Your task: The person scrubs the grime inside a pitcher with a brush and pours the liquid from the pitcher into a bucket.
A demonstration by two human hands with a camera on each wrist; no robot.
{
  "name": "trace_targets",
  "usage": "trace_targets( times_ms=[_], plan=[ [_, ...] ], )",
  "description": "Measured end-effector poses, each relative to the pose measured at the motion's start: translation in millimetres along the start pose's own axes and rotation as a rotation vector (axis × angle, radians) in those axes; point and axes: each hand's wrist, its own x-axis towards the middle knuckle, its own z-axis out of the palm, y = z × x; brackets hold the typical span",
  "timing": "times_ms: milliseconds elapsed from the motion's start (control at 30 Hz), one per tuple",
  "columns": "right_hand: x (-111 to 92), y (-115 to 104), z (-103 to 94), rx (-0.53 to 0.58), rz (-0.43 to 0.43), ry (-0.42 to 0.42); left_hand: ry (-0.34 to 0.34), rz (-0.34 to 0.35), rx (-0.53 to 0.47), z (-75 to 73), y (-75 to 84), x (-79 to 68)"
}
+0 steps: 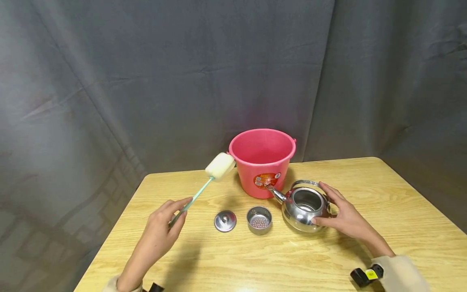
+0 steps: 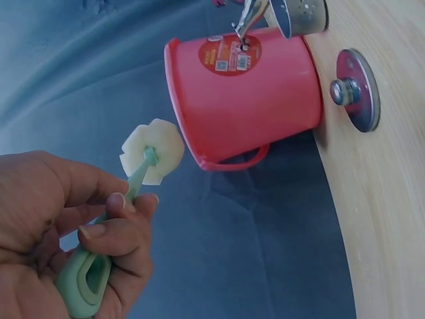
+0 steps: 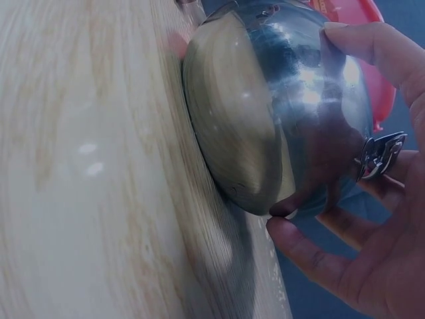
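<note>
2 hands engaged. Left hand [image 1: 160,227] pinches the brush [image 1: 220,165], apparently keeping its head clear of the worktop [image 1: 233,259]. Right hand [image 1: 346,221] grips the kettle [image 1: 300,217], presumably steadying it upright there, beside the strainer [image 1: 260,230]; lid [image 1: 225,221] set farther left. Bucket [image 1: 245,178] floor hidden; left sleeve [image 1: 112,286] cut off.
</note>
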Motion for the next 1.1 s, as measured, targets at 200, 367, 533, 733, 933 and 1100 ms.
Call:
trace_targets(
  times_ms=[200, 367, 533, 733, 933, 1100],
  plan=[
    [0, 0, -0.9, -0.003, 0.002, -0.001, -0.004, 0.052, -0.003, 0.8, 9.1, 4.9],
    [1, 0, -1.1, -0.008, -0.006, -0.001, -0.011, 0.082, -0.010, 2.6, 15.5, 9.4],
    [0, 0, -1.2, -0.012, 0.001, -0.002, -0.023, 0.128, -0.019, 7.1, 20.2, 13.1],
    [-1, 0, -1.1, -0.006, -0.001, -0.006, -0.047, 0.153, -0.033, 12.7, 25.9, 16.1],
    [0, 0, -2.2, -0.007, -0.003, -0.001, -0.067, 0.179, -0.030, 17.9, 29.6, 21.6],
    [-1, 0, -0.8, -0.004, 0.001, -0.004, -0.090, 0.176, -0.025, 21.0, 33.0, 26.0]
  ],
)
